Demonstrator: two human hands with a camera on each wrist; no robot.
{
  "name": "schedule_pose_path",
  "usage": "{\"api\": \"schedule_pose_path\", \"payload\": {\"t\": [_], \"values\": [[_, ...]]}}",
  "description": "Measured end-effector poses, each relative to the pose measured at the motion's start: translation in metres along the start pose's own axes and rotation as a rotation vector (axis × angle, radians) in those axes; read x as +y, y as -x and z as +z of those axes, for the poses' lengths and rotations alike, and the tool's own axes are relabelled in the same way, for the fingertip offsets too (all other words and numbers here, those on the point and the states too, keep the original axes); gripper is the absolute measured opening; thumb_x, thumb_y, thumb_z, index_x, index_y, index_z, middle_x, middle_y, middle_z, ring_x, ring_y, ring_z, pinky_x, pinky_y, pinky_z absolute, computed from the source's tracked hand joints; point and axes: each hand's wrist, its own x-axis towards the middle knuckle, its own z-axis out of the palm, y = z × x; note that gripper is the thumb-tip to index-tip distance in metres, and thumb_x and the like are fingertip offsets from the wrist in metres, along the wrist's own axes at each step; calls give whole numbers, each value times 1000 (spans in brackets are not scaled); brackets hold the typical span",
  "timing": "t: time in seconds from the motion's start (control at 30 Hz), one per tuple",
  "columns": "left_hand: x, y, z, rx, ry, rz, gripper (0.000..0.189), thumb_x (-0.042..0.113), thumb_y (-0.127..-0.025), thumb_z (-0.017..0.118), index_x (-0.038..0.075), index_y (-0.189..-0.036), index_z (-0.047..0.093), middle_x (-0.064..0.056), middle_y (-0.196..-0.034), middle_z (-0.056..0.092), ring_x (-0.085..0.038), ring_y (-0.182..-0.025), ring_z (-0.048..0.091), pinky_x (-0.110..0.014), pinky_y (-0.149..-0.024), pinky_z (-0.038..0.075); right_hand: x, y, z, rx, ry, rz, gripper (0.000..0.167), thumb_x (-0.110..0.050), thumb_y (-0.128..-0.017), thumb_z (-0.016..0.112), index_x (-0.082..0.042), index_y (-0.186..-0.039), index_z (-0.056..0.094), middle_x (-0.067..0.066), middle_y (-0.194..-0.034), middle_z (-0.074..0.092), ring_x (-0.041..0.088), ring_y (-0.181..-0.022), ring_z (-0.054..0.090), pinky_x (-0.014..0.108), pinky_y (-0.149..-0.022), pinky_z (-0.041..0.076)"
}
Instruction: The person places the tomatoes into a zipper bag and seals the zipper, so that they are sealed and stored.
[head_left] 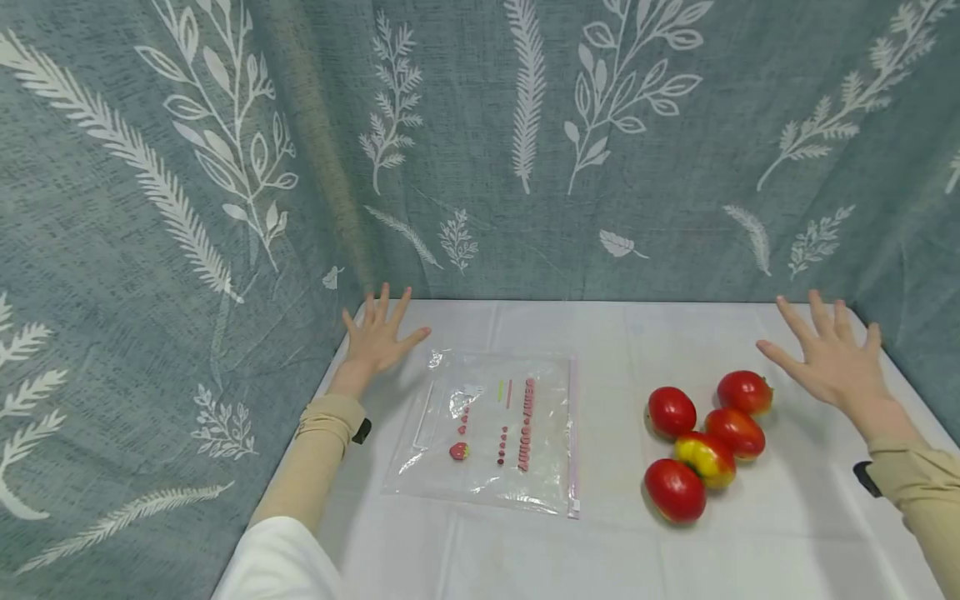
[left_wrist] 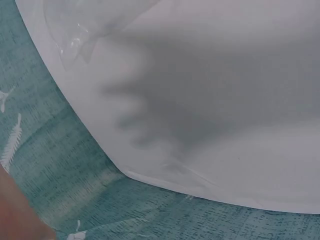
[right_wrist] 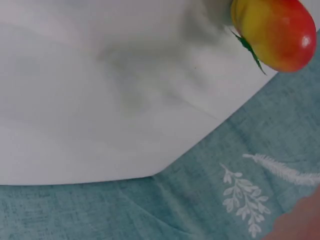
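Observation:
My left hand (head_left: pixel 377 340) is spread with straight fingers above the table's far left corner, holding nothing; its shadow falls on the cloth in the left wrist view. Nearest to it lies a clear zip bag (head_left: pixel 480 475), flat, with small red prints and a pink zip edge along its right side. My right hand (head_left: pixel 834 358), fingers also spread and holding nothing, hovers at the far right. To its left sit several red tomato-like fruits in a group, among them a red one (head_left: pixel 675 491), a yellow-and-red one (head_left: pixel 706 459) and one with a green leafy end (right_wrist: pixel 275 32).
A white cloth (head_left: pixel 555 558) covers the table. Green-grey curtains (head_left: pixel 480 242) with white leaf patterns hang close behind the table and along both sides. Each wrist wears a dark small camera, such as the left one (head_left: pixel 362 431).

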Motion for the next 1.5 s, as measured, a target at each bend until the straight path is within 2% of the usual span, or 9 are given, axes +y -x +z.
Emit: {"api": "schedule_pose_path", "payload": {"t": [0.2, 0.37, 0.53, 0.8, 0.97, 1.17, 1.3, 1.5], "values": [[9, 0, 0, 5, 13, 45, 85, 73, -88, 31, 33, -151, -10, -8, -158, -18, -39, -145, -14, -71, -105, -12, -8, 1, 2, 3, 15, -34, 85, -66, -91, 35, -23, -152, -5, 27, -154, -11, 55, -138, -9, 76, -101, -8], [16, -2, 3, -16, 20, 76, 84, 72, -89, 31, 34, -151, -10, -8, -159, -14, -35, -146, -12, -69, -106, -14, -16, 1, 3, 13, 50, -82, 84, -63, -91, 39, -23, -153, -3, 25, -156, -2, 53, -140, -3, 74, -104, -4], [21, -2, 2, -28, 24, 97, 85, 73, -88, 32, 34, -150, -12, -7, -160, -12, -34, -146, -11, -69, -106, -14, -26, 3, 3, 27, 41, -126, 83, -59, -91, 44, -23, -153, 2, 24, -157, 5, 51, -140, 2, 73, -105, 0], [27, 0, 2, -18, 49, 130, 88, 76, -86, 32, 33, -150, -11, -8, -160, -9, -34, -147, -10, -69, -106, -14, -34, 4, 3, 32, 20, -150, 83, -57, -91, 45, -23, -153, 3, 23, -157, 6, 50, -141, 2, 72, -106, 1], [33, 0, 1, -28, 65, 146, 88, 74, -87, 35, 33, -151, -10, -7, -160, -8, -32, -147, -10, -68, -107, -14, -40, 5, 5, 8, -27, -156, 83, -56, -92, 44, -21, -153, 2, 24, -157, 6, 51, -140, 2, 72, -106, 2], [40, 0, 2, -37, 70, 179, 90, 72, -87, 39, 31, -151, -8, -7, -160, -6, -33, -147, -6, -68, -108, -11, -51, 5, 6, -57, -96, -151, 84, -55, -92, 45, -20, -153, 0, 24, -157, 5, 51, -140, 1, 73, -106, 3], [46, 2, 4, -47, 70, 206, 90, 73, -86, 39, 31, -152, -7, -6, -161, -5, -33, -147, -4, -69, -108, -9, -61, 5, 7, -95, -135, -176, 83, -55, -93, 45, -17, -153, 3, 25, -156, 7, 51, -140, 4, 72, -106, 6], [56, 4, 6, -61, 125, 235, 89, 68, -88, 43, 29, -152, -4, -4, -161, -4, -32, -147, -3, -68, -109, -9, -76, 10, 9, -133, -246, -227, 81, -48, -94, 49, -14, -153, 7, 24, -157, 8, 49, -141, 5, 69, -109, 8]]}}
